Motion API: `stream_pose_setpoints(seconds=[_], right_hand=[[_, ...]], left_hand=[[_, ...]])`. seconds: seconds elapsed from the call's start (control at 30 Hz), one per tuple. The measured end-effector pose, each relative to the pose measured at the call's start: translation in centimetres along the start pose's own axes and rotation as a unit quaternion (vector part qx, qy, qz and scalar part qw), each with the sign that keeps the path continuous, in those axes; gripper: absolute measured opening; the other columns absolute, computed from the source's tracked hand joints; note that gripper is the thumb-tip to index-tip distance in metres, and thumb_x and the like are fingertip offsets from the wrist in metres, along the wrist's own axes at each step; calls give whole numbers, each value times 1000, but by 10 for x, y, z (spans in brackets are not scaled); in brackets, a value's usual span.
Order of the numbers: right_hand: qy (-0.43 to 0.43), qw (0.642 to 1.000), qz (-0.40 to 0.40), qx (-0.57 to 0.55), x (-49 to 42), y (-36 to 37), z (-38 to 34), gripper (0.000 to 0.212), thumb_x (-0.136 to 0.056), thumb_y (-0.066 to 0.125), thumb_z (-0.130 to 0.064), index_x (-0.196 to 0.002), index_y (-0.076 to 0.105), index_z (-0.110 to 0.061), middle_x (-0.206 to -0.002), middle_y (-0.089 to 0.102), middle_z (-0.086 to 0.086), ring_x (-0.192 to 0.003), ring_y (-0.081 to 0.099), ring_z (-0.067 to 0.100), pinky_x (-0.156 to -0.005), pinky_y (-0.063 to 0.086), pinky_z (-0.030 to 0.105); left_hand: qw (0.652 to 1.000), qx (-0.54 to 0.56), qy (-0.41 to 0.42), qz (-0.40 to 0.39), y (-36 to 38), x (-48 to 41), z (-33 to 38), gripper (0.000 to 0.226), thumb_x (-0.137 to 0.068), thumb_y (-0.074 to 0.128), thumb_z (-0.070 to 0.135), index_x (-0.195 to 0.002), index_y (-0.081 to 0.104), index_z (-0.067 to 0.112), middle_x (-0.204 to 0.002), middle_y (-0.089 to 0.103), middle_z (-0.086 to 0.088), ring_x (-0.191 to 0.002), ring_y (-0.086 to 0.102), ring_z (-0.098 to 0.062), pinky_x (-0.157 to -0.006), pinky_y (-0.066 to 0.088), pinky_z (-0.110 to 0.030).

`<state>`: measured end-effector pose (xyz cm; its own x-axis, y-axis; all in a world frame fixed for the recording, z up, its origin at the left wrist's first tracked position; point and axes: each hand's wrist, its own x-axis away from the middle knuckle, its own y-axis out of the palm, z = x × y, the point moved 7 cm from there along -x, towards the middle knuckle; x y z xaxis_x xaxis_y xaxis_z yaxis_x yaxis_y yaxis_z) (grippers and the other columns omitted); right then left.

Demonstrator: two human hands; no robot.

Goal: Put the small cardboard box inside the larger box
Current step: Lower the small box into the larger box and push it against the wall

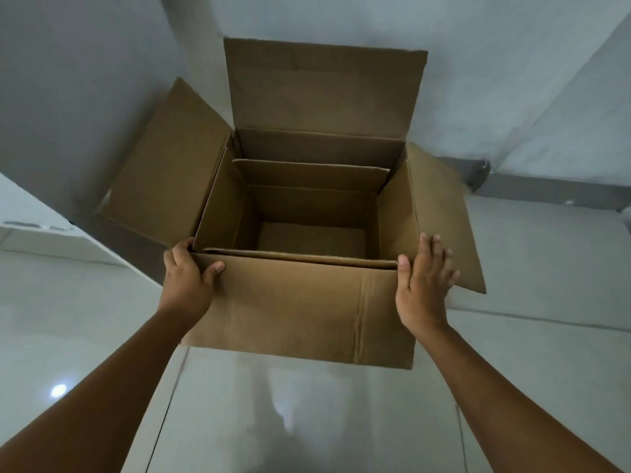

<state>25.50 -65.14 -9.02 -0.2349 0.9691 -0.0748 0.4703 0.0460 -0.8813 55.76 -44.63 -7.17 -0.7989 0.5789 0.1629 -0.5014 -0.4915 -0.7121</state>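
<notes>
A: What is seen on the floor?

B: A larger box (300, 302) of brown cardboard is set on pale glossy floor tiles (307, 421), near the corner where two grey walls (68, 80) meet. All four top flaps are folded outward: the far flap (324, 87) is stood upright against the wall, the left flap (164, 165) and right flap (444, 216) are splayed to the sides, and the near flap is hung down toward the camera.

A: And where is the small cardboard box found?

B: The small cardboard box (307, 199) is seated inside the larger one, open at the top, with its flaps raised against the larger box's inner walls. Its bare bottom can be seen. A narrow gap is left behind it at the far wall.

A: How are the hands placed?

B: The left hand (186, 278) is closed around the near left corner of the larger box, the thumb laid on the front flap and the fingers curled over the edge. The right hand (425, 285) is held flat and spread wide against the right flap at the near right corner; nothing is gripped by it.

A: Is anything found in the way?

B: The opening is unobstructed. A dark grey skirting strip (546, 189) is run along the right wall's base, and a bright spot of light (58, 390) is reflected in the tiles at lower left.
</notes>
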Motion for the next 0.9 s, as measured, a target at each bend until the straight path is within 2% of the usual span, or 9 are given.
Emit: stream_pose_setpoints(seconds=[0.2, 0.33, 0.43, 0.67, 0.8, 0.9], right_hand=[[-41, 997, 54, 23, -32, 14, -27, 52, -95, 34, -37, -140, 34, -10, -151, 32, 16, -141, 21, 38, -114, 10, 58], [-109, 990, 79, 37, -38, 7, -27, 67, -88, 32, -53, -137, 39, -9, -147, 38, 17, -139, 28, 35, -115, 14, 52], [-122, 988, 90, 34, -40, 9, -33, 74, -85, 35, -59, -139, 36, -8, -148, 38, 16, -139, 30, 32, -115, 19, 51], [-133, 988, 73, 28, -56, 28, -66, 95, -73, 24, -76, -140, 34, -9, -149, 36, 14, -139, 30, 32, -113, 23, 51], [-134, 987, 80, 32, -67, 41, -88, 99, -69, 20, -81, -137, 34, -11, -148, 38, 14, -138, 32, 32, -112, 27, 52], [-133, 988, 70, 25, -76, 53, -103, 102, -67, 16, -82, -139, 32, -11, -150, 34, 13, -139, 29, 32, -114, 24, 51]], left_hand=[[998, 47, 25, 33, -5, -44, -7, 69, -85, 63, 23, -142, 24, 11, -148, 29, -14, -133, 38, -32, -109, 36, -47], [991, 89, 73, 68, -8, -50, -9, 83, -78, 72, 15, -143, 21, 17, -148, 26, -12, -134, 34, -29, -110, 34, -43], [991, 82, 79, 70, -8, -58, -13, 88, -76, 73, 14, -145, 18, 14, -150, 22, -13, -136, 32, -31, -112, 32, -44], [990, 31, 91, 101, -25, -81, -12, 83, -82, 68, 21, -146, 16, 10, -152, 12, -14, -138, 28, -35, -115, 26, -46], [988, 21, 85, 129, -34, -95, -14, 79, -85, 63, 18, -146, 14, 10, -152, 11, -14, -136, 30, -37, -115, 28, -47], [983, 16, 81, 163, -37, -103, -15, 72, -87, 60, 17, -144, 17, 11, -151, 10, -12, -136, 29, -37, -113, 28, -46]])
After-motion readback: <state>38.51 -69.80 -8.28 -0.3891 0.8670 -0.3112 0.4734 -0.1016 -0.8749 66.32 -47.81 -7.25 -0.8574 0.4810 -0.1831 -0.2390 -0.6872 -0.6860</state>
